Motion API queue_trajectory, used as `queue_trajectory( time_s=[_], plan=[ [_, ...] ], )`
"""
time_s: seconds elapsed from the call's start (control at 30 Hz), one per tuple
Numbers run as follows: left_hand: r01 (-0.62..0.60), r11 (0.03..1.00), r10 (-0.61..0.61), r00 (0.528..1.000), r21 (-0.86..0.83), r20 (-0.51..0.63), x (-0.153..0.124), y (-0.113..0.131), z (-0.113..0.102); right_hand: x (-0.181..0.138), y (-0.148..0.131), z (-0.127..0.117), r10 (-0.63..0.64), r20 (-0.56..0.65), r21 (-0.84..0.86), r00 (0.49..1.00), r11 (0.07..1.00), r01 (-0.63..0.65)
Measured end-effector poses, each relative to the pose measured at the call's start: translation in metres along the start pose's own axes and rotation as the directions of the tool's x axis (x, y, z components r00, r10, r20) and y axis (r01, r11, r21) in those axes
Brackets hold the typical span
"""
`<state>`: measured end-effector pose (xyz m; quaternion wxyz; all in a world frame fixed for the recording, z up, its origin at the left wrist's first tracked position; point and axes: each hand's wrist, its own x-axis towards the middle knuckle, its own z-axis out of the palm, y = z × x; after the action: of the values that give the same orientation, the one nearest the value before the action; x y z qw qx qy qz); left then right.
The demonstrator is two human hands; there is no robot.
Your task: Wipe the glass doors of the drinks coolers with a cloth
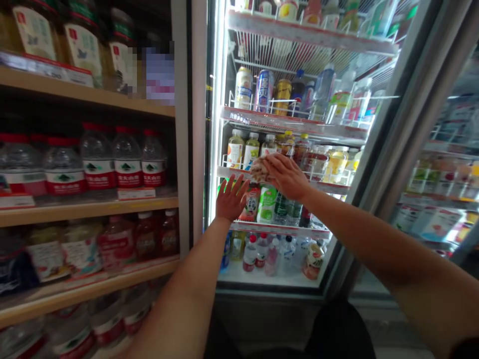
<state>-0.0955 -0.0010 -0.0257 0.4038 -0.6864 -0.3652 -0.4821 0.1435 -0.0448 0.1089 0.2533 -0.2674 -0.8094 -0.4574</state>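
In the head view my right hand (pixel 289 175) presses a crumpled, light-coloured cloth (pixel 261 170) under its fingers, in front of the lit drinks fridge (pixel 290 30). The cloth appears to lie against the glass door, near the height of the middle shelf. Lower and to the left, my left hand (pixel 232 200) is open with its fingers spread, seemingly flat on the same glass. It holds nothing. Behind the hands are a red-labelled bottle (pixel 250 203) and a green and white carton (pixel 266 204), with juice bottles (pixel 235 148) a shelf higher.
Wooden shelves (pixel 90 207) on the left carry red-capped water bottles (pixel 98 162) and other drinks. Metal door frames (pixel 396 199) stand at the right, with another stocked fridge section (pixel 441 179) beyond. Cans (pixel 264 90) and bottles fill the upper fridge shelves.
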Motion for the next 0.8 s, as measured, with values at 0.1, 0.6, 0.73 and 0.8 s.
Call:
queue_trajectory(
  time_s=[0.1, 0.6, 0.73, 0.8],
  plan=[
    [0.002, 1.0, -0.002, 1.0, -0.021, 0.009, 0.0, 0.0, -0.001, 0.004, 0.012, -0.005, 0.08, -0.039, -0.007, 0.996, 0.997, -0.081],
    [-0.016, 0.999, 0.016, 1.0, 0.031, -0.001, 0.0, 0.0, -0.004, -0.02, 0.032, -0.01, 0.208, -0.161, -0.004, 0.965, 0.977, -0.211],
    [-0.027, 0.995, 0.027, 1.0, 0.094, 0.003, -0.002, -0.001, -0.007, -0.025, 0.028, -0.009, 0.152, -0.146, -0.02, 0.977, 0.987, -0.157],
    [-0.026, 0.993, 0.025, 1.0, 0.114, 0.008, -0.003, -0.002, -0.008, -0.025, 0.033, -0.009, 0.151, -0.188, -0.042, 0.971, 0.986, -0.161]
  ],
)
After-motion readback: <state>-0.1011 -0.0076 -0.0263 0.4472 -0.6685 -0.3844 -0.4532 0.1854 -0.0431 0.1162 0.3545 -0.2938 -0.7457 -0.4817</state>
